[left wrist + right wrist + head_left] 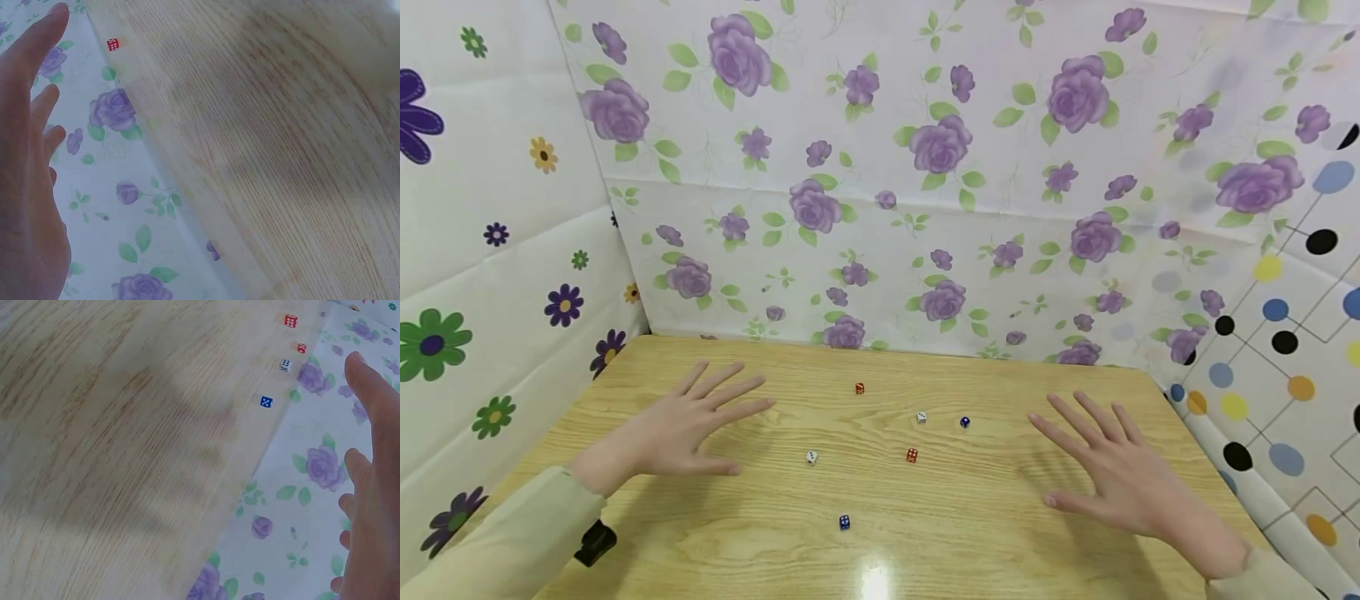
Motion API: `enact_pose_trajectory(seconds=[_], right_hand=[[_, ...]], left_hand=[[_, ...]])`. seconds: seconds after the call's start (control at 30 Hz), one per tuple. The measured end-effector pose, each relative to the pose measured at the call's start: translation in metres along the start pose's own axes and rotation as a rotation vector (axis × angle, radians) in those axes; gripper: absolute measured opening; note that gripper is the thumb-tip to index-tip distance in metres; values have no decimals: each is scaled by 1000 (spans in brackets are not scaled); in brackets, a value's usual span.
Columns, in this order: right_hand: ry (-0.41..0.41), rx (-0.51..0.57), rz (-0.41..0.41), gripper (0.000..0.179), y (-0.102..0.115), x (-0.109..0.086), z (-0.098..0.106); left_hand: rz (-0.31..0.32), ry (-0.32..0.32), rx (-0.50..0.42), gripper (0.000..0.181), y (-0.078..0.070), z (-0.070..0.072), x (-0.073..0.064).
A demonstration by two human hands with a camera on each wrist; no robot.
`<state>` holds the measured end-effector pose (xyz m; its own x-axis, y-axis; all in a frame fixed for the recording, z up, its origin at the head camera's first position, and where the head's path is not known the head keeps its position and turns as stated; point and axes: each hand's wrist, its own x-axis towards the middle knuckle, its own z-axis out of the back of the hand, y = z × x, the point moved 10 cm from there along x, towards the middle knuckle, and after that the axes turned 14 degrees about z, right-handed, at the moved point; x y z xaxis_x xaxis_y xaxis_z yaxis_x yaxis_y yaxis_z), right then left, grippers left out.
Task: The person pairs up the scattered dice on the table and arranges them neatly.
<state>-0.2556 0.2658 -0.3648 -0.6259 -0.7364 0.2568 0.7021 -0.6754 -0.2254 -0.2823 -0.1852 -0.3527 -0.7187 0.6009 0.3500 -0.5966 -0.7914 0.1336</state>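
Observation:
My left hand [688,425] hovers over the left part of the wooden table, fingers spread and nothing in it. On the right side my right hand [1120,475] is also spread and holds nothing. Between the hands lie several small dice. A red die [860,388] is farthest back, with another red die [912,455] nearer the middle. One white die [812,457] lies toward my left hand; a second white die [921,417] sits beside a blue die [965,422]. The other blue die [845,522] is closest to me.
The wood-grain table [760,550] meets a purple-flowered cloth [880,242] at its back edge. Patterned cloths hang at left [512,350] and right [1255,375]. A black object [596,543] shows under the left sleeve.

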Motion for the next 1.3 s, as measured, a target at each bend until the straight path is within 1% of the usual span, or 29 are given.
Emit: enact_pose_trajectory(seconds=[0.13,0.3,0.4,0.53,0.67,0.73,0.93,1.13,1.3], right_hand=[[5,5,-3,88,1,3,-1],[-6,40,5,87,6,7,-1],[-15,58,12,87,10,11,-1],[-18,78,21,88,14,17,-2],[-28,92,35,89,19,23,-4],[-33,93,45,89,22,26,-5],[-80,87,94,91,34,35,-6],[-69,104,109,93,42,43,-7],[-73,117,122,94,50,48,-8]], left_hand=[[-22,-13,-6,86,-4,-1,2],[-24,-9,-18,87,-9,-5,4],[-11,15,-38,85,-13,-8,5],[22,77,-80,83,-18,-14,7],[39,117,-105,82,-22,-18,7],[36,116,-112,82,-26,-18,8],[23,100,-143,86,-36,-20,10],[9,84,-145,87,-45,-25,11],[28,90,-175,85,-51,-27,10]])
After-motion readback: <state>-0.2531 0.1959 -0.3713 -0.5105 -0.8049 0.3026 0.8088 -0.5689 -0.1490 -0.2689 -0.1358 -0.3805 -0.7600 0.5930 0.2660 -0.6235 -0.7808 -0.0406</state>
